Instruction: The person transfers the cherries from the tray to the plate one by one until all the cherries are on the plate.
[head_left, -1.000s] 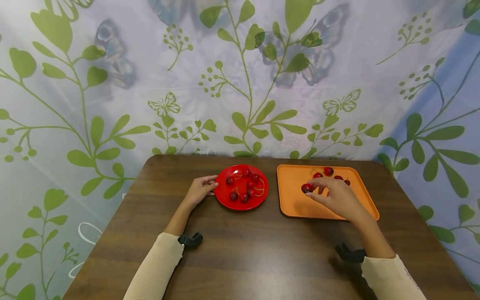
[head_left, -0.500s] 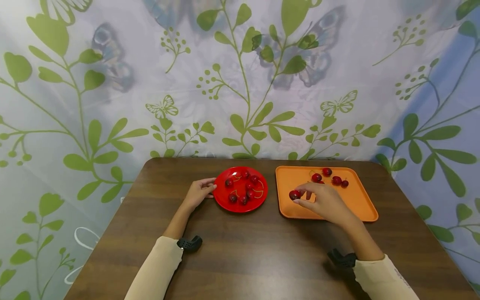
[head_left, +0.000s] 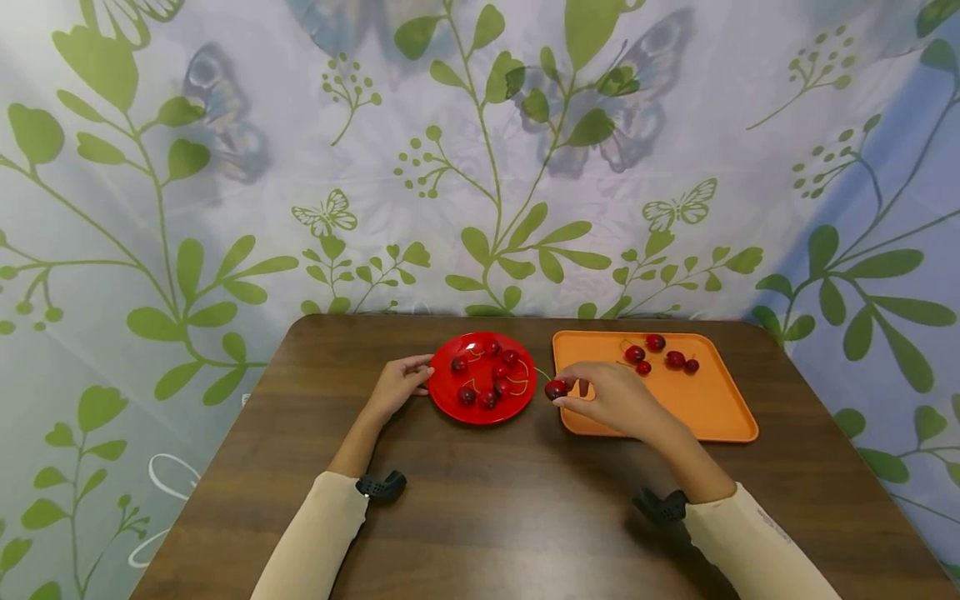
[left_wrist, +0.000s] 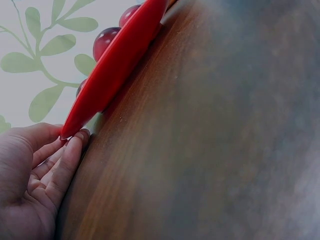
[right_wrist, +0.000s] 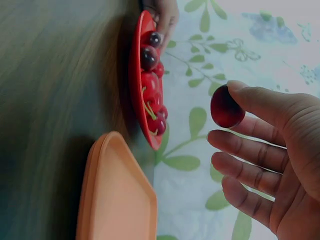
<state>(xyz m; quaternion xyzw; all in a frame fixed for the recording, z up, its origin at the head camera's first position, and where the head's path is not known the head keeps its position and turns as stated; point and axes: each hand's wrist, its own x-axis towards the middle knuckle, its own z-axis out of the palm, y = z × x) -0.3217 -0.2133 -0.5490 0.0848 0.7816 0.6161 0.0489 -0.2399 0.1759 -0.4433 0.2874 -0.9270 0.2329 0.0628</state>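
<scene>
A dark red cherry (head_left: 556, 390) with a green stem is pinched between thumb and index finger of my right hand (head_left: 611, 398), above the left edge of the orange tray (head_left: 675, 412). In the right wrist view this cherry (right_wrist: 226, 107) hangs in the air, the other fingers spread below it. My left hand (head_left: 393, 387) pinches the left rim of the red plate (head_left: 450, 406), thumb on top and fingers underneath, as the left wrist view shows. Several cherries (head_left: 488, 397) with stems lie on the plate.
Several more cherries (head_left: 675, 360) lie toward the back of the tray. Both dishes stand on a brown wooden table (head_left: 480, 508). A leaf-patterned cloth (head_left: 480, 167) hangs behind the table's back edge.
My right hand has carried the cherry leftward from over the tray's middle to its left edge, near the plate. My left hand keeps its hold on the rim.
</scene>
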